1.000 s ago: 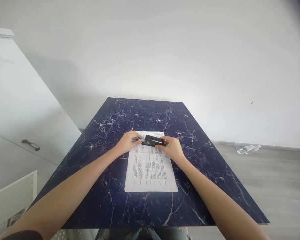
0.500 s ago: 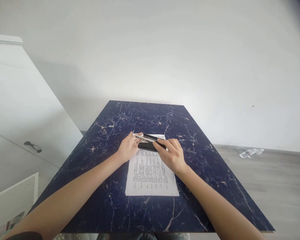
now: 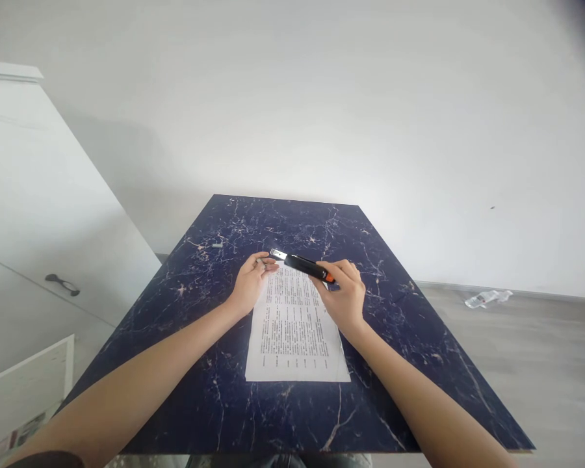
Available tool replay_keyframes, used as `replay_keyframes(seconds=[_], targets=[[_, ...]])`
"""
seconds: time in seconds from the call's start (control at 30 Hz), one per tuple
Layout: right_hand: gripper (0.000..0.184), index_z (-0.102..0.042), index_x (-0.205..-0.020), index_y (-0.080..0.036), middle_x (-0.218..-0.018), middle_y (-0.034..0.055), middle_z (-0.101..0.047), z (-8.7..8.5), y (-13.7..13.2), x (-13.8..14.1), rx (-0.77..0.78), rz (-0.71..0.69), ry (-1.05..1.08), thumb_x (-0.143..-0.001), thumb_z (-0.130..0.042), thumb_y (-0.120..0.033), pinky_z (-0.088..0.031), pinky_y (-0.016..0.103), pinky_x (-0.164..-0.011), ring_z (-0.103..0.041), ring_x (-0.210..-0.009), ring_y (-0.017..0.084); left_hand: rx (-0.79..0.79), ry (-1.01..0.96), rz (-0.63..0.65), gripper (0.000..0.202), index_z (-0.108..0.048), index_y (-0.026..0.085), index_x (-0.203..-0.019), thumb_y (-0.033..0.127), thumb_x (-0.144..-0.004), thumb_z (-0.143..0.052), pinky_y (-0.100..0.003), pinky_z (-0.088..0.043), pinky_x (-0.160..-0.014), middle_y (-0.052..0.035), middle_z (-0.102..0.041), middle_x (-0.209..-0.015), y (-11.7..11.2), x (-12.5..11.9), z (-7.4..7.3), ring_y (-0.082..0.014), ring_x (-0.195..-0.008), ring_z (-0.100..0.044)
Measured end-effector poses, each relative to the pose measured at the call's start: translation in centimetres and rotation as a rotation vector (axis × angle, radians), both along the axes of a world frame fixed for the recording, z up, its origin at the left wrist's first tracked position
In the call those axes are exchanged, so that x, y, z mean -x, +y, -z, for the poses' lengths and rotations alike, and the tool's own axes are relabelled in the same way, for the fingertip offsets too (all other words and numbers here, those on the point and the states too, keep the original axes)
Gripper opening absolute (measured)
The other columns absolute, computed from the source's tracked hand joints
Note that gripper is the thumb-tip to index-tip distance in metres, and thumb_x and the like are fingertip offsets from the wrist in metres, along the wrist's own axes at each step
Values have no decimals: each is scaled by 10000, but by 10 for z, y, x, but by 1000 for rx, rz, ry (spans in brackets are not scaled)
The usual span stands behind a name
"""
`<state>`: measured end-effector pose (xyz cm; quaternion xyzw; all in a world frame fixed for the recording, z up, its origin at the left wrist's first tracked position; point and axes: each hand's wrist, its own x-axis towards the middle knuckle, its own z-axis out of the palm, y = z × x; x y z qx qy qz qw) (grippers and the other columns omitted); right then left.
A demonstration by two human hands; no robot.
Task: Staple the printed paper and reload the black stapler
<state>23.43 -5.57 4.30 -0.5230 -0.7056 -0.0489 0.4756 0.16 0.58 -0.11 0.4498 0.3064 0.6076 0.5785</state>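
Note:
A black stapler (image 3: 305,265) with a silver metal end and an orange patch is held tilted above the far part of the printed paper (image 3: 292,338). My right hand (image 3: 344,292) is closed around its right end, by the orange patch. Close to the silver end is my left hand (image 3: 248,285), its thumb and fingers drawn together. Something small and pale shows between those fingers, too small to name. I cannot tell whether the left fingertips touch the stapler. The paper lies flat beneath, its far edge partly hidden by the hands and stapler.
The dark blue marbled table (image 3: 292,224) reaches towards a white wall. A small pale green piece (image 3: 217,246) lies on its far left part. At left stands a white cabinet (image 3: 43,195) with a dark handle. A crumpled clear plastic item (image 3: 488,299) rests on the floor at right.
The stapler was spread open with its metal inside showing. Now it looks folded together and turned, its silver end at the upper left. The left hand has shifted slightly away from me.

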Motion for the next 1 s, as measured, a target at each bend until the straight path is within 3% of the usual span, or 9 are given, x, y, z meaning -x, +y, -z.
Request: replay_keyframes(seconds=[0.1,0.2,0.27,0.4,0.53,0.67,0.8,1.0], targets=[[232,-722,-990,-215,-856,41,-661,1,5,-1,153,61,190,-939,-676,-436,-440,336,-675,-581,-737,199,-139,139,-175,315,-567,197,-1239,431,-1028,-573,-393,-596,-864,-59,-655,-991,-9,0,-7,-167,-837,-687],[282,-695,-878,-206,-782,28,-648,4,8,0,271,87,231,-921,-668,-483,-388,307,-604,-562,-662,178,-304,325,-260,316,-523,221,-1317,402,-1058,-525,-357,-583,-834,-42,-661,-955,-22,-1,-14,-154,-810,-686],[278,-689,-849,-211,-776,24,-657,6,8,3,310,58,196,-911,-678,-482,-389,305,-614,-575,-660,176,-422,428,-223,271,-527,224,-1298,359,-1063,-524,-335,-578,-817,-30,-669,-930,-31,-2,-17,-145,-783,-690],[229,-699,-881,-222,-817,24,-685,10,4,13,355,-40,122,-924,-673,-445,-410,308,-654,-602,-688,180,-655,631,-17,218,-561,214,-1269,276,-1067,-510,-284,-573,-756,-14,-679,-889,-41,-4,-13,-118,-702,-680],[146,-707,-944,-232,-831,20,-694,17,6,20,346,-120,98,-918,-678,-373,-437,316,-707,-626,-731,189,-780,701,78,353,-460,216,-1432,228,-1080,-457,-284,-579,-772,-40,-694,-963,-43,-6,-8,-120,-744,-677],[97,-693,-957,-226,-838,22,-694,22,10,20,341,-187,102,-906,-683,-308,-448,313,-693,-624,-735,191,-753,658,94,402,-365,216,-1471,209,-1078,-452,-312,-585,-814,-82,-702,-1082,-42,-7,-8,-130,-801,-687],[71,-691,-925,-222,-843,25,-698,21,12,19,314,-243,100,-882,-722,-270,-464,328,-711,-630,-756,199,-782,706,88,308,-490,213,-1376,185,-1073,-446,-329,-588,-861,-99,-676,-1150,-42,-6,-12,-150,-897,-700],[131,-689,-911,-229,-867,24,-727,28,16,16,363,-275,49,-820,-783,-226,-510,370,-753,-664,-779,220,-909,757,73,381,-549,236,-1414,148,-1052,-470,-349,-599,-846,-106,-588,-1143,-41,-5,-18,-173,-941,-656]])
